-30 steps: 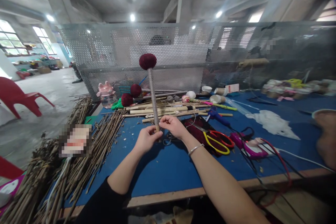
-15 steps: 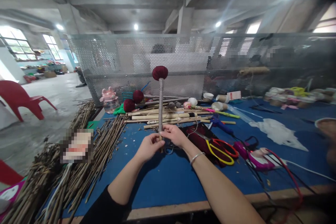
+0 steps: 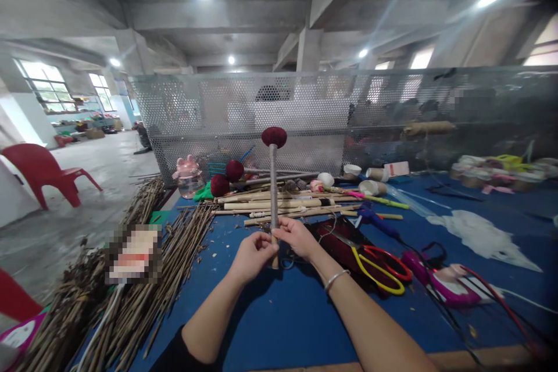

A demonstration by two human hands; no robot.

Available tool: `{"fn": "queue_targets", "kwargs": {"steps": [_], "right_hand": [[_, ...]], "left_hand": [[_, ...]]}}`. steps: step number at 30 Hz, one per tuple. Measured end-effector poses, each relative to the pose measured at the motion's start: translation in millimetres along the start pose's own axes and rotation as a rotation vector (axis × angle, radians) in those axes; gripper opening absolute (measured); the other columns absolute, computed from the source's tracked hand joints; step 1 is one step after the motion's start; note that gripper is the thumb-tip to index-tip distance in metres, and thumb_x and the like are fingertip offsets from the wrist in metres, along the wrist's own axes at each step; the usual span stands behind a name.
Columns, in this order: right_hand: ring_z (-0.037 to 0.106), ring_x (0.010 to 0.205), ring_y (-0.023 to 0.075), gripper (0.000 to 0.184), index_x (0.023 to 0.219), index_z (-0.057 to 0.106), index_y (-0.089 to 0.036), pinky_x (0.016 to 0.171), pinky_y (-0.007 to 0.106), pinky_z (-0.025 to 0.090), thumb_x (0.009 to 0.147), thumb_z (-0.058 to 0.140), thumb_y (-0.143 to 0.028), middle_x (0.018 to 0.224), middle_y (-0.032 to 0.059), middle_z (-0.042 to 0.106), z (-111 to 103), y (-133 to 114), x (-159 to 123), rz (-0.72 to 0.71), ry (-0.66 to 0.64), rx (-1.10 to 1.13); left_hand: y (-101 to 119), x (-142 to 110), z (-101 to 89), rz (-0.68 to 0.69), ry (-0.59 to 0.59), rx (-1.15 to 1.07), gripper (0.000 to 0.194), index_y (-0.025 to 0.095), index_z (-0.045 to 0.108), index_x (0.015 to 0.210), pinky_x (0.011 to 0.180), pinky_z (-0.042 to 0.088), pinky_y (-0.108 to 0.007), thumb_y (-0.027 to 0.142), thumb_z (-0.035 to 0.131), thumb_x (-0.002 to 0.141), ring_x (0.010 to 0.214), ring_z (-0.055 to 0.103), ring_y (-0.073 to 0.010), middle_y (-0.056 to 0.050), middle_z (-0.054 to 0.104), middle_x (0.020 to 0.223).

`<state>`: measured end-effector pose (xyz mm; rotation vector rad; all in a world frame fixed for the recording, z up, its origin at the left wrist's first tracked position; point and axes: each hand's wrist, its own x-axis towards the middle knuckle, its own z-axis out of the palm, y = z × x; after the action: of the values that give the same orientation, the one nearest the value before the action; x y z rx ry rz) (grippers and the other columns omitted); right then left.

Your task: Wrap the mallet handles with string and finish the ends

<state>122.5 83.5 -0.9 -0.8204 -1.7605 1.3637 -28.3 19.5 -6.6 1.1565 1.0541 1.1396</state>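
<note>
I hold a thin stick [image 3: 273, 186] upright over the blue table [image 3: 279, 314]; a dark red velvet ball [image 3: 274, 136] caps its top and pale thread wraps its shaft. My left hand [image 3: 251, 256] pinches the stick near its lower end. My right hand [image 3: 297, 235] pinches it just above, fingers closed on the shaft. A silver bangle [image 3: 335, 279] circles my right wrist. Dark red cloth [image 3: 337, 238] lies just right of my hands.
Bundles of dry twigs [image 3: 131, 279] fill the table's left side. Bamboo sticks [image 3: 279, 204], two more red-ball sticks [image 3: 226, 177], yellow-and-red scissors [image 3: 379, 264], a pink glue gun [image 3: 444, 285] with cables and white cloth [image 3: 483, 235] lie around. A perforated metal screen [image 3: 349, 110] backs the table. A red chair [image 3: 41, 171] stands at left.
The stick went from leaning left to straight upright. My hands keep the same grip near its base. The camera tilted upward, so the table sits lower in view.
</note>
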Motion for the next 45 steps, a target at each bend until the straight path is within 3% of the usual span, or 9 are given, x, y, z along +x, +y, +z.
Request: {"fn": "queue_targets", "kwargs": {"steps": [7, 13, 15, 21, 25, 29, 34, 41, 45], "right_hand": [[0.037, 0.049, 0.0066, 0.025, 0.083, 0.059, -0.014, 0.049, 0.021, 0.029, 0.071, 0.067, -0.034, 0.054, -0.0064, 0.047, 10, -8, 0, -0.016, 0.078, -0.064], [0.052, 0.061, 0.0094, 0.039, 0.090, 0.058, -0.014, 0.057, 0.021, 0.038, 0.067, 0.073, -0.042, 0.070, -0.0008, 0.059, -4, -12, -4, 0.087, -0.197, 0.213], [0.052, 0.061, 0.0087, 0.038, 0.086, 0.058, -0.013, 0.058, 0.021, 0.038, 0.065, 0.075, -0.040, 0.070, -0.0016, 0.058, -5, -10, -5, 0.092, -0.188, 0.244], [0.054, 0.063, 0.0091, 0.038, 0.084, 0.057, -0.014, 0.060, 0.021, 0.040, 0.063, 0.077, -0.039, 0.071, -0.0017, 0.060, 2, -5, -2, 0.065, -0.101, 0.215], [0.044, 0.047, 0.0048, 0.040, 0.093, 0.057, -0.014, 0.045, 0.018, 0.029, 0.067, 0.074, -0.040, 0.064, -0.0036, 0.058, -7, -4, -5, 0.138, -0.247, 0.266], [0.052, 0.054, 0.0082, 0.039, 0.090, 0.057, -0.014, 0.050, 0.019, 0.035, 0.067, 0.074, -0.041, 0.067, -0.0014, 0.060, -8, -1, -5, 0.098, -0.230, 0.233], [0.055, 0.061, 0.0112, 0.037, 0.088, 0.058, -0.015, 0.055, 0.022, 0.040, 0.066, 0.075, -0.039, 0.069, -0.0007, 0.061, 3, 2, -1, 0.051, -0.085, 0.116], [0.055, 0.062, 0.0101, 0.040, 0.091, 0.058, -0.014, 0.056, 0.021, 0.039, 0.065, 0.074, -0.040, 0.074, 0.0007, 0.062, -11, -11, -9, 0.079, -0.218, 0.224], [0.046, 0.054, 0.0074, 0.037, 0.084, 0.058, -0.013, 0.051, 0.020, 0.032, 0.068, 0.071, -0.044, 0.065, -0.0020, 0.056, -12, -10, -8, 0.047, -0.189, 0.153]], "left_hand": [[-8, 7, -5.0, 0.121, 0.073, 0.154, 0.030, 0.012, 0.059, 0.075, 0.051, 0.040, -0.021, 0.030, 0.076, 0.059, 0.051, 0.051, -0.0091, 0.000, 0.057, 0.060], [12, -6, -1.9, -0.047, -0.224, -0.004, 0.046, 0.010, 0.063, 0.085, 0.056, 0.042, -0.024, 0.046, 0.077, 0.060, 0.057, 0.053, -0.0103, -0.005, 0.060, 0.069], [13, -8, -0.3, -0.096, -0.257, -0.042, 0.050, 0.010, 0.063, 0.086, 0.057, 0.043, -0.025, 0.048, 0.077, 0.058, 0.057, 0.054, -0.0105, -0.005, 0.060, 0.070], [1, -3, 4.4, 0.040, -0.025, 0.063, 0.045, 0.013, 0.055, 0.080, 0.045, 0.036, -0.021, 0.042, 0.079, 0.056, 0.043, 0.047, -0.0079, 0.003, 0.052, 0.055], [6, -6, 8.3, -0.029, -0.123, 0.007, 0.042, 0.012, 0.055, 0.079, 0.052, 0.043, -0.024, 0.042, 0.077, 0.059, 0.053, 0.055, -0.0110, -0.002, 0.060, 0.065], [7, -8, 7.0, -0.023, -0.177, 0.039, 0.036, 0.013, 0.055, 0.081, 0.055, 0.045, -0.024, 0.040, 0.072, 0.065, 0.057, 0.058, -0.0120, -0.004, 0.061, 0.069], [-5, -2, 1.1, 0.111, 0.063, 0.203, 0.029, 0.014, 0.053, 0.073, 0.046, 0.037, -0.021, 0.029, 0.075, 0.062, 0.044, 0.049, -0.0077, 0.004, 0.052, 0.055], [10, -9, 5.2, -0.088, -0.198, -0.039, 0.044, 0.012, 0.059, 0.084, 0.058, 0.046, -0.024, 0.046, 0.075, 0.062, 0.062, 0.061, -0.0126, -0.007, 0.065, 0.076], [13, -10, 5.5, -0.106, -0.183, -0.051, 0.047, 0.013, 0.057, 0.085, 0.055, 0.046, -0.024, 0.050, 0.074, 0.061, 0.061, 0.062, -0.0131, -0.007, 0.065, 0.075]]}}
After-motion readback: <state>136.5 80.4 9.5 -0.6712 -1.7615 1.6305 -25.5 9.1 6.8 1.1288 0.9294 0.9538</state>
